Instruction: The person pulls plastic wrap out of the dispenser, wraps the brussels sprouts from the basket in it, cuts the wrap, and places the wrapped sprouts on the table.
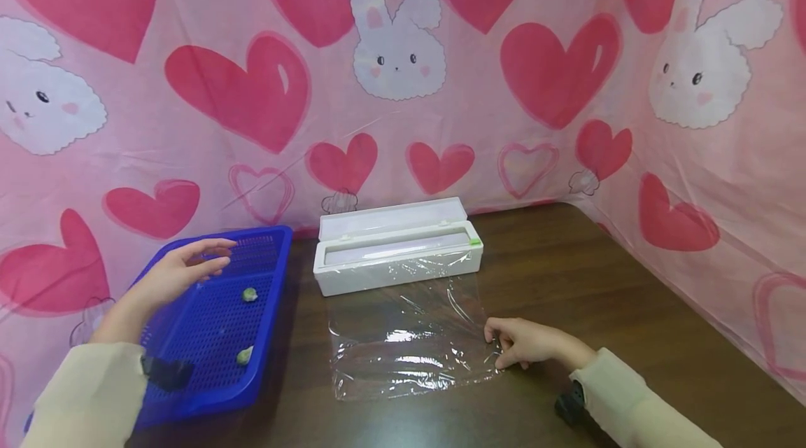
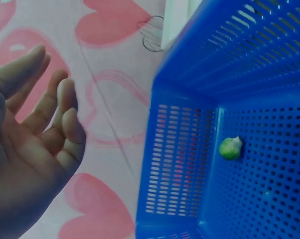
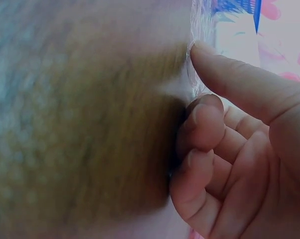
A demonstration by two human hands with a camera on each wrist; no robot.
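My left hand (image 1: 179, 273) is raised over the blue plastic basket (image 1: 267, 336), fingers loosely bent and holding nothing. Inside the basket lie two small Brussels sprouts, one farther back (image 1: 249, 295) and one near the front right (image 1: 244, 355); the left wrist view shows one sprout (image 2: 231, 148). My right hand (image 1: 525, 343) touches the right edge of a clear sheet of plastic wrap (image 1: 409, 357) on the table. Its thumb (image 3: 229, 74) and bent fingers stand apart at the film's edge. The sheet runs out from a white wrap dispenser box (image 1: 399, 269), its lid raised.
The brown wooden table (image 1: 567, 266) extends right of the dispenser. Pink cloth (image 1: 403, 126) with hearts and rabbits hangs behind and along the right side. The basket's raised rim stands left of the wrap, with a strip of table between.
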